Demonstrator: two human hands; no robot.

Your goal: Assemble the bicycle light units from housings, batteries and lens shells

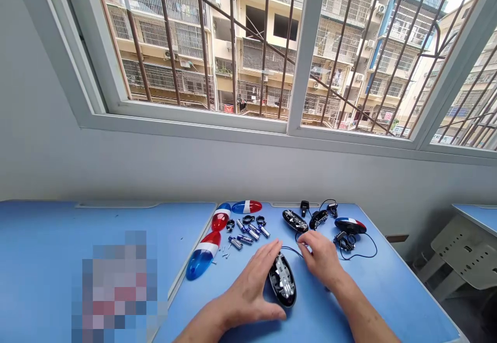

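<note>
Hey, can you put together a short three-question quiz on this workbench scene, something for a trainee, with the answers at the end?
1. Multiple choice: which thing is nearest the left hand?
A) a clamp ring
B) the open black housing
C) a screw

2. True or false: the batteries lie to the left of the right hand.

3. Fill in the number: ___ red, white and blue covers lie grouped on the batteries' side of the scene.

Key:
1. B
2. True
3. Three
</note>
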